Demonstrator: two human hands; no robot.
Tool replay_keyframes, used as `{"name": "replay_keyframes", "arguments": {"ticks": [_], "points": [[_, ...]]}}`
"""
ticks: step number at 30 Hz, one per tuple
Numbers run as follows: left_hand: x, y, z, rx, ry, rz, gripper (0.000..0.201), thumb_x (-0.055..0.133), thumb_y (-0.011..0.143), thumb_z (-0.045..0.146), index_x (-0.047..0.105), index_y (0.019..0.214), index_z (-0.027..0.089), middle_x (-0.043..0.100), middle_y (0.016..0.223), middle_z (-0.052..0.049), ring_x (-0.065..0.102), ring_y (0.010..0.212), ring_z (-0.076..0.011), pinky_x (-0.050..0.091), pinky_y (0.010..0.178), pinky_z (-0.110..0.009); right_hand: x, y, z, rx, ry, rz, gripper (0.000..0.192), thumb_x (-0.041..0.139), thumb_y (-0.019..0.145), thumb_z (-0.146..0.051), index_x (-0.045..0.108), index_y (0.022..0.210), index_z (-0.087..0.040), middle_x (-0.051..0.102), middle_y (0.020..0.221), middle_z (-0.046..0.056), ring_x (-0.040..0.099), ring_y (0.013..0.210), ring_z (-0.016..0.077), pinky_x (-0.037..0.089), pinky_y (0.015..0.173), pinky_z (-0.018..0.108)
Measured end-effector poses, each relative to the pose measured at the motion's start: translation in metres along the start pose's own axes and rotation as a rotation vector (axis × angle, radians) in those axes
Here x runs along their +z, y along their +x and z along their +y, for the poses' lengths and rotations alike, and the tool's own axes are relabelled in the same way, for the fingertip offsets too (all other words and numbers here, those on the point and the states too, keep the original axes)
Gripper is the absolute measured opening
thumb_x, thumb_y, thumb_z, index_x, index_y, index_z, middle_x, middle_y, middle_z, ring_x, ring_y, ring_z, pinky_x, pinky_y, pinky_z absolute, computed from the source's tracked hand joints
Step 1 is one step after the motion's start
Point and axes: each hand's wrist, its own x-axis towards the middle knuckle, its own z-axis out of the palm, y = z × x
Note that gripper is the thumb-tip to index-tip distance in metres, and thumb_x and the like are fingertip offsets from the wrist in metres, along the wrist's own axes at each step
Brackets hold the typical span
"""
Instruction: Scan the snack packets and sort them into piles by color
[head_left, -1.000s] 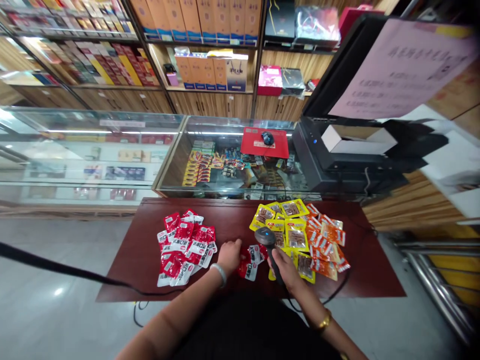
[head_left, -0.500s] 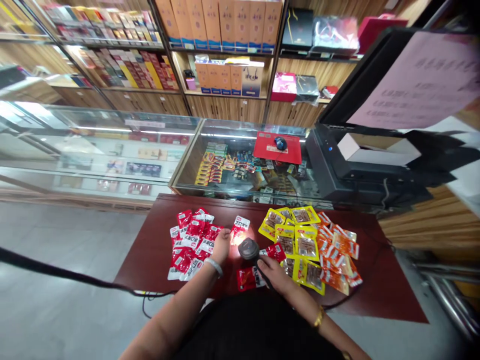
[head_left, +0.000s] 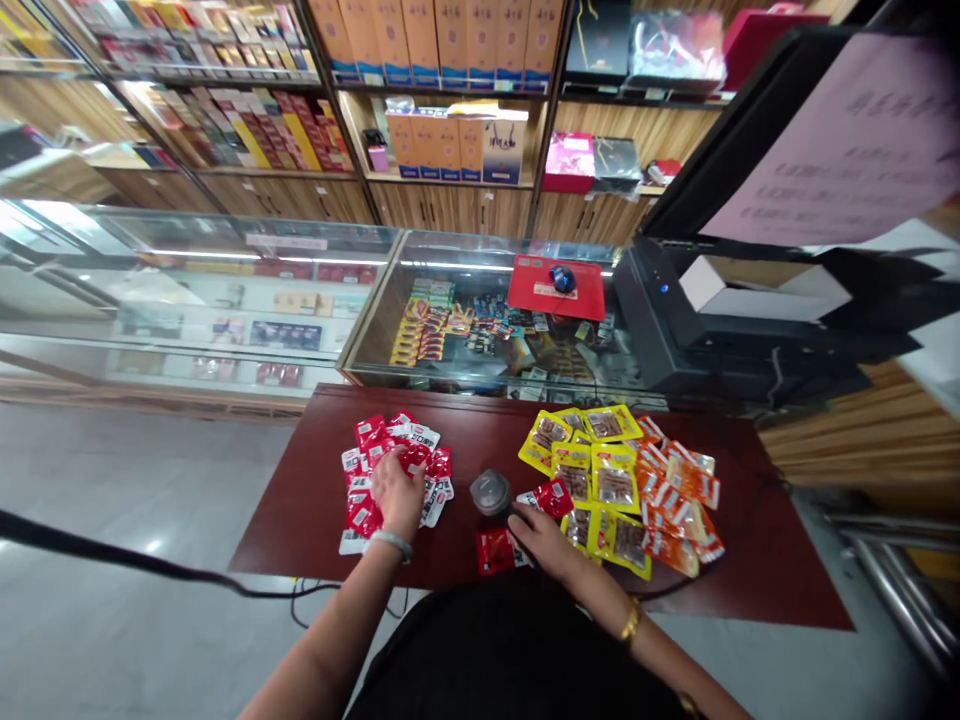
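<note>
a: what am i looking at in the middle?

b: the barcode scanner, head up, handle running back under my right hand. i read the fingers as wrapped round the handle, clamped on it, though the hand covers most of the handle. it sits on the dark red table, between the two groups of packets, so either side is in easy reach of the beam.

a: and the other hand?

b: my left hand lies flat on the red packet pile, fingers spread and pressed down on the top packets. i can't tell whether one is pinched under the palm.

a: anything loose?

b: two red packets lie just beside the right hand, one below the scanner, one toward the yellow packets. they're apart from the pile, near the scanner head.

a: further out?

b: orange packets fan out on the right edge of the yellow ones. the colours are kept in separate heaps. behind the table stands a glass display case with a red mat and a mouse on top, and a black printer to its right.
</note>
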Motion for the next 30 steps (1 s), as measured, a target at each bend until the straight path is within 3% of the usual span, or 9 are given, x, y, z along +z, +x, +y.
{"name": "replay_keyframes", "arguments": {"ticks": [4,8,11,15,19,25,30], "points": [[0.030,-0.026,0.047,0.287,-0.059,-0.328,0.027,0.058,0.082,0.030,0.060,0.107,0.022,0.063,0.112,-0.009,0.053,0.110,-0.0256,0.036,0.099,-0.038,-0.009,-0.015,0.005,0.129,0.166,0.124,0.055,0.056,0.080,-0.067,0.067,0.110,-0.022,0.071,0.080,0.006,0.066,0.076,0.0255,0.052,0.066,0.036],[0.068,-0.059,0.094,0.486,-0.042,-0.627,0.023,0.059,0.080,0.024,0.065,0.102,0.022,0.064,0.109,-0.008,0.054,0.103,-0.0232,0.037,0.093,-0.035,-0.022,-0.031,0.013,0.215,0.319,0.193,0.054,0.056,0.077,-0.071,0.065,0.102,-0.024,0.058,0.058,-0.002,0.051,0.046,0.0150,0.040,0.044,0.026],[0.086,-0.078,0.119,0.577,0.039,-0.712,0.029,0.063,0.077,0.030,0.064,0.105,0.021,0.062,0.113,-0.010,0.052,0.106,-0.0255,0.036,0.089,-0.035,-0.032,-0.044,0.022,0.267,0.397,0.261,0.055,0.056,0.075,-0.073,0.061,0.095,-0.022,0.050,0.052,-0.006,0.038,0.037,0.0095,0.030,0.039,0.023],[0.099,-0.089,0.140,0.642,0.150,-0.734,0.032,0.067,0.075,0.035,0.060,0.102,0.019,0.059,0.115,-0.012,0.049,0.111,-0.0276,0.035,0.090,-0.037,-0.043,-0.062,0.037,0.317,0.474,0.405,0.057,0.061,0.071,-0.074,0.058,0.092,-0.022,0.049,0.053,-0.006,0.041,0.041,0.0098,0.029,0.039,0.022],[0.105,-0.083,0.139,0.505,0.163,-0.790,0.035,0.070,0.073,0.033,0.055,0.100,0.017,0.065,0.096,-0.010,0.059,0.096,-0.0254,0.039,0.083,-0.034,-0.052,-0.073,0.047,0.332,0.531,0.463,0.055,0.061,0.071,-0.073,0.057,0.089,-0.022,0.048,0.052,-0.007,0.038,0.039,0.0088,0.027,0.039,0.022],[0.101,-0.068,0.111,0.027,-0.266,-0.869,0.033,0.072,0.073,0.034,0.048,0.092,0.021,0.067,0.080,0.000,0.063,0.070,-0.0152,0.041,0.063,-0.023,-0.052,-0.062,0.032,0.301,0.483,0.407,0.053,0.060,0.072,-0.073,0.054,0.081,-0.022,0.050,0.054,-0.006,0.039,0.039,0.0094,0.029,0.039,0.023],[0.093,-0.061,0.090,-0.012,-0.406,-0.808,0.038,0.076,0.068,0.036,0.047,0.087,0.020,0.066,0.078,0.000,0.063,0.070,-0.0150,0.042,0.062,-0.023,-0.042,-0.039,0.012,0.223,0.447,0.256,0.049,0.056,0.078,-0.071,0.057,0.088,-0.022,0.049,0.054,-0.007,0.037,0.038,0.0083,0.027,0.038,0.021]]}}
